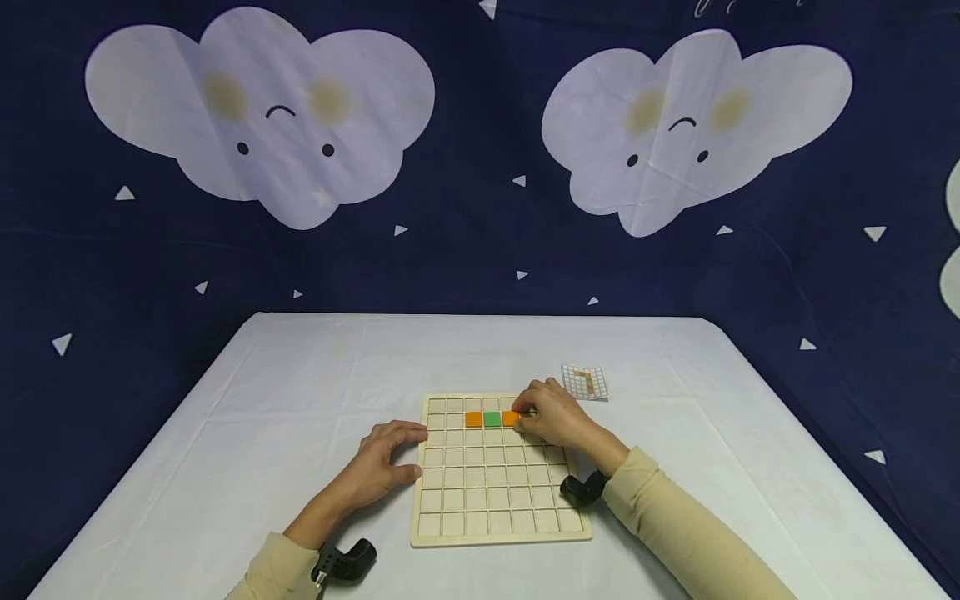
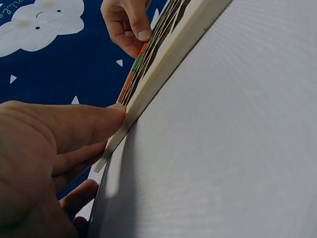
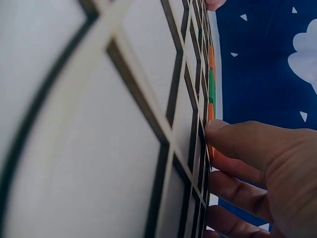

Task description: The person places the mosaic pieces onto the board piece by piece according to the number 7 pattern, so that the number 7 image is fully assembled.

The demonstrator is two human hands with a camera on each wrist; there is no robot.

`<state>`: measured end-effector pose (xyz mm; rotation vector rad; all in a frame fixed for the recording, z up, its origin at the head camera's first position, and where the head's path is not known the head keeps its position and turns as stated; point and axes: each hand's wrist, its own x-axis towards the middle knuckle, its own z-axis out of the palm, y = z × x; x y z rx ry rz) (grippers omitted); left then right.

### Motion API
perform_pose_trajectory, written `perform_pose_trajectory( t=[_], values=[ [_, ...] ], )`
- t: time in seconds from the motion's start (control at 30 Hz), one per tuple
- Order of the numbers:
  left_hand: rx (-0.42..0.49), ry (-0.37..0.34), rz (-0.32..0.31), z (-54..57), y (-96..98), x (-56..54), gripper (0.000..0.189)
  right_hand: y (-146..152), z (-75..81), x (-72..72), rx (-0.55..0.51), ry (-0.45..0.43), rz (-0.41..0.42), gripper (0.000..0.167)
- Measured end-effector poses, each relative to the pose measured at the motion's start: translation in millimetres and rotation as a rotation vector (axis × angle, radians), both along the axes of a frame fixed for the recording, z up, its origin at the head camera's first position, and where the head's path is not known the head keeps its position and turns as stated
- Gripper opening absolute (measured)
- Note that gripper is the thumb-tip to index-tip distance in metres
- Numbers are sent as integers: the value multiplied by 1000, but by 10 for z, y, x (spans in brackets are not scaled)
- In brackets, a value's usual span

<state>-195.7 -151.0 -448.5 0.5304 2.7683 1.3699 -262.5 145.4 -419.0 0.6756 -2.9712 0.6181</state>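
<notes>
A square wooden grid board (image 1: 498,498) lies on the table, several rows of shallow cells across it. In its second row from the far side sit an orange tile (image 1: 474,419), a green tile (image 1: 492,419) and another orange tile (image 1: 510,418), side by side. My right hand (image 1: 558,414) pinches that last orange tile at its right end, thumb and forefinger on it; the right wrist view shows the thumb (image 3: 237,139) against the orange. My left hand (image 1: 381,467) rests along the board's left edge, thumb and fingertips touching the rim, fingers fairly straight.
Beyond the board's far right corner lies a small printed pattern card (image 1: 585,382) with a grid and coloured squares. White cloth covers the table (image 1: 300,375). Behind it hangs a dark blue curtain (image 1: 480,250) with clouds. Each wrist carries a black camera (image 1: 352,561).
</notes>
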Motion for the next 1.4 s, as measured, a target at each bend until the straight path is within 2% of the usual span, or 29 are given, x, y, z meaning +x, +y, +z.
perform_pose_trajectory(
  t=[0.7,1.07,1.2,1.4],
  values=[
    [8,-7,-1,15,5,12,46,19,37,43,-19,2,0,25],
    [6,-7,2,15,4,15,46,106,204,154,-44,16,1,28],
    [5,-4,0,11,2,14,46,156,244,198,-37,46,6,28],
    [-2,3,-2,7,1,10,46,238,295,284,-84,77,10,27]
  ],
)
